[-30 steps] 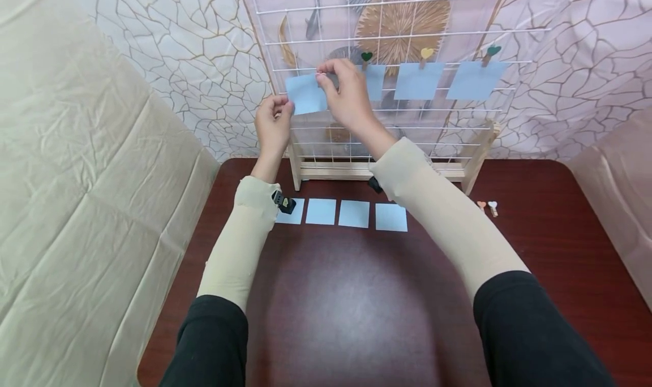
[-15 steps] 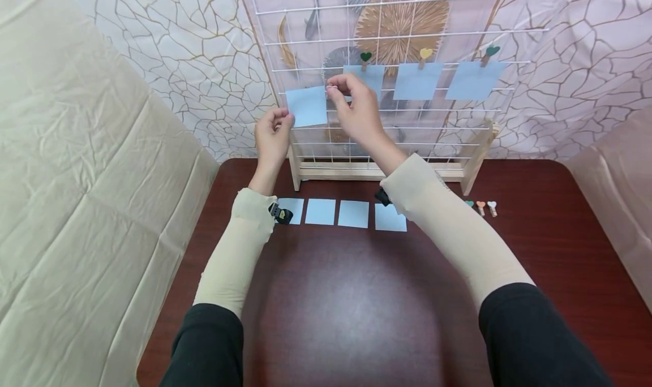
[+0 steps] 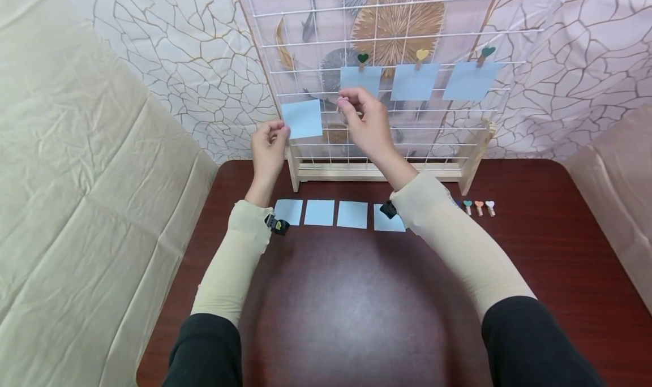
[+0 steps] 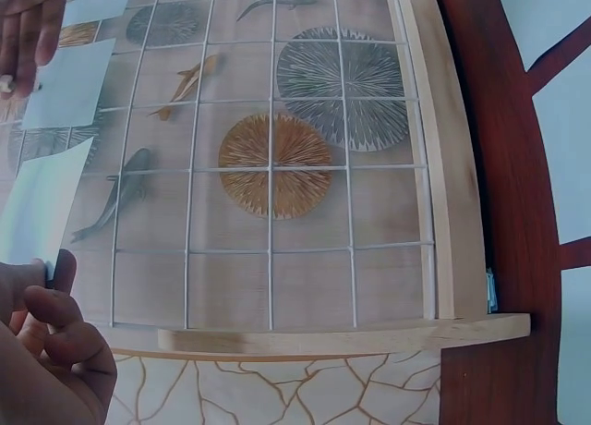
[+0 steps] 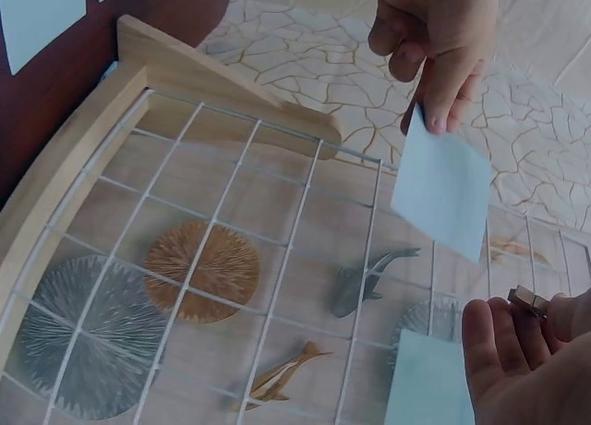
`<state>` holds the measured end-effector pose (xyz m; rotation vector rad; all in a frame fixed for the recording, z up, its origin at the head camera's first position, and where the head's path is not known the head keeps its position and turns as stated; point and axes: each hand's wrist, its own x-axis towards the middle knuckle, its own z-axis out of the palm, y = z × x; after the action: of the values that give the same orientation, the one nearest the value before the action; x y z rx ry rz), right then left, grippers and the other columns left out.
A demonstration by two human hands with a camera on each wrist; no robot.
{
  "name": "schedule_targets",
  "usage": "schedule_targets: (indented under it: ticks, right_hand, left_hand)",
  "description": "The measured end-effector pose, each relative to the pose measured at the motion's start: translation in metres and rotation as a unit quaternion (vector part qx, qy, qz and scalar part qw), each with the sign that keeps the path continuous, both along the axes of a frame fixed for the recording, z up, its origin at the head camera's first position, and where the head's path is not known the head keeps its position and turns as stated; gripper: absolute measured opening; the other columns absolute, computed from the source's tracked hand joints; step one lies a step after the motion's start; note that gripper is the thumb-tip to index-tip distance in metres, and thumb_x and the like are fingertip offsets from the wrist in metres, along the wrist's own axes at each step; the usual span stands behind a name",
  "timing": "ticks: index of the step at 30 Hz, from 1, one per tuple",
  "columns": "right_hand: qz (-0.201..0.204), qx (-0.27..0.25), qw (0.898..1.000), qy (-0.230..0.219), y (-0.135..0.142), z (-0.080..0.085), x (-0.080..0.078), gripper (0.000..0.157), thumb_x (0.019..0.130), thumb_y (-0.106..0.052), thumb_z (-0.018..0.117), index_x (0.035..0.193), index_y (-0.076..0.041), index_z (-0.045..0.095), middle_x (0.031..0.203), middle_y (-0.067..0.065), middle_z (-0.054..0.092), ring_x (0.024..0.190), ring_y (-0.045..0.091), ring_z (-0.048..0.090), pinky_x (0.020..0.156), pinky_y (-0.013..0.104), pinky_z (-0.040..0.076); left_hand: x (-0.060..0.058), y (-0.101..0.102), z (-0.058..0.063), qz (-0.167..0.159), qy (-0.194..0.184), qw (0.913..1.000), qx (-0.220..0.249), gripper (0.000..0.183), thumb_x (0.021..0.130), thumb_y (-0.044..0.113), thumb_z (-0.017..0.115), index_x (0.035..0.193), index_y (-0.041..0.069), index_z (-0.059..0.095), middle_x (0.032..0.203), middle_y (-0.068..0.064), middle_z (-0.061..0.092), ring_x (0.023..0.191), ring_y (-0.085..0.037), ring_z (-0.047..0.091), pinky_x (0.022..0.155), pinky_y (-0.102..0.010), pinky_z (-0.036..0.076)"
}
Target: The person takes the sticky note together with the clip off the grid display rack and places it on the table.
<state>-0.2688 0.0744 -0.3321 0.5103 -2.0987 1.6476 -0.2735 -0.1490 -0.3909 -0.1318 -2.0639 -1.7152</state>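
In the head view my left hand [image 3: 267, 152] pinches a blue paper square [image 3: 302, 119] by its lower left corner, in front of the left part of a white wire grid [image 3: 428, 128]. The paper tilts slightly. To its right, apart from it, my right hand [image 3: 372, 124] pinches a small wooden clothespin [image 5: 528, 301] between thumb and fingers. Behind that hand a blue square [image 3: 360, 77] hangs from the grid by a dark green heart clip [image 3: 363, 58]. Two more hang farther right, one under a yellow heart clip [image 3: 422, 54], one under a green heart clip [image 3: 488, 52].
Several blue squares [image 3: 320, 213] lie in a row on the dark red table [image 3: 326, 308]. Right of them are small heart clips [image 3: 479, 207], partly behind the right sleeve. The grid stands on a wooden base [image 3: 346, 173] near the back edge, before a patterned backdrop [image 3: 204, 64].
Both hands have come down from the grid's upper wire, the paper square lowering with the left. My right hand has moved right, away from the paper's top corner, with the clothespin.
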Motion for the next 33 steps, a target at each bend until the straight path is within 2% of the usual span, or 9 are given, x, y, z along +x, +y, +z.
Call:
schedule_targets:
  ticks: [4, 9, 15, 18, 20, 25, 27, 31, 33]
  right_hand:
    - [-0.008, -0.007, 1.0, -0.006, 0.005, -0.007, 0.0, 0.024, 0.108, -0.011, 0.062, 0.122, 0.007, 0.07, 0.1, 0.02, 0.071, 0.079, 0.01, 0.061, 0.072, 0.02, 0.051]
    - [0.002, -0.02, 1.0, -0.023, 0.009, -0.009, 0.006, 0.026, 0.108, -0.013, 0.063, 0.123, 0.007, 0.07, 0.101, 0.021, 0.071, 0.075, 0.012, 0.064, 0.071, 0.021, 0.055]
    - [-0.005, -0.015, 1.0, -0.022, 0.013, -0.011, 0.01, 0.026, 0.108, -0.012, 0.062, 0.125, 0.006, 0.071, 0.103, 0.025, 0.07, 0.073, 0.008, 0.062, 0.071, 0.02, 0.054]
    - [-0.012, -0.011, 0.999, -0.027, 0.016, -0.015, 0.01, 0.025, 0.107, -0.01, 0.062, 0.125, 0.006, 0.071, 0.106, 0.026, 0.07, 0.073, 0.006, 0.061, 0.072, 0.019, 0.054]
    - [-0.015, -0.008, 0.999, -0.03, 0.018, -0.018, 0.011, 0.025, 0.107, -0.009, 0.062, 0.125, 0.007, 0.071, 0.106, 0.025, 0.071, 0.073, 0.004, 0.061, 0.072, 0.019, 0.053]
    - [-0.011, -0.01, 1.0, -0.021, 0.024, -0.026, 0.015, 0.025, 0.107, -0.012, 0.065, 0.124, 0.004, 0.073, 0.103, 0.023, 0.073, 0.074, 0.006, 0.061, 0.069, 0.02, 0.051]
    - [-0.012, -0.009, 1.0, -0.017, 0.027, -0.029, 0.017, 0.025, 0.107, -0.012, 0.065, 0.124, 0.004, 0.073, 0.102, 0.022, 0.073, 0.075, 0.006, 0.061, 0.069, 0.02, 0.05]
    - [-0.018, -0.008, 1.0, -0.015, 0.031, -0.034, 0.021, 0.024, 0.106, -0.008, 0.063, 0.123, 0.006, 0.072, 0.099, 0.025, 0.071, 0.075, 0.009, 0.06, 0.069, 0.019, 0.048]
    - [-0.019, -0.009, 1.0, -0.013, 0.031, -0.034, 0.026, 0.023, 0.106, -0.005, 0.062, 0.123, 0.008, 0.072, 0.096, 0.025, 0.071, 0.073, 0.015, 0.059, 0.067, 0.019, 0.047]
  left_hand:
    - [0.004, -0.002, -0.003, -0.007, -0.003, 1.0, -0.001, 0.019, 0.105, 0.007, 0.065, 0.115, -0.008, 0.07, 0.103, -0.014, 0.073, 0.085, -0.009, 0.061, 0.074, -0.022, 0.048]
    - [0.01, -0.004, -0.004, -0.011, -0.005, 0.9999, 0.001, 0.019, 0.104, 0.007, 0.066, 0.115, -0.008, 0.07, 0.099, -0.01, 0.073, 0.082, -0.01, 0.06, 0.071, -0.021, 0.047]
    - [0.017, -0.006, -0.003, -0.015, -0.005, 0.9997, 0.017, 0.021, 0.104, 0.007, 0.067, 0.116, -0.01, 0.07, 0.103, -0.02, 0.073, 0.082, -0.009, 0.06, 0.07, -0.021, 0.046]
    - [0.02, -0.007, -0.005, -0.019, -0.007, 0.9996, 0.021, 0.021, 0.104, 0.007, 0.068, 0.115, -0.011, 0.07, 0.105, -0.024, 0.072, 0.087, -0.009, 0.061, 0.074, -0.021, 0.048]
    - [0.022, -0.009, -0.007, -0.017, -0.014, 0.9996, 0.019, 0.021, 0.103, 0.007, 0.068, 0.115, -0.01, 0.071, 0.103, -0.02, 0.073, 0.087, -0.009, 0.062, 0.075, -0.021, 0.048]
    - [0.028, -0.013, -0.014, -0.009, -0.026, 0.9996, 0.012, 0.02, 0.103, 0.007, 0.068, 0.114, -0.01, 0.071, 0.093, 0.001, 0.071, 0.084, -0.008, 0.061, 0.075, -0.022, 0.048]
    - [0.03, -0.015, -0.016, -0.007, -0.023, 0.9997, 0.009, 0.019, 0.103, 0.006, 0.068, 0.113, -0.01, 0.071, 0.091, 0.003, 0.07, 0.083, -0.008, 0.06, 0.074, -0.022, 0.048]
    - [0.035, -0.018, -0.019, -0.006, -0.015, 0.9999, -0.001, 0.02, 0.102, 0.007, 0.069, 0.113, -0.009, 0.072, 0.095, -0.005, 0.072, 0.084, -0.008, 0.061, 0.075, -0.022, 0.048]
    - [0.037, -0.019, -0.021, -0.005, -0.015, 0.9999, -0.003, 0.019, 0.102, 0.007, 0.069, 0.113, -0.008, 0.072, 0.098, -0.012, 0.073, 0.085, -0.007, 0.062, 0.077, -0.022, 0.048]
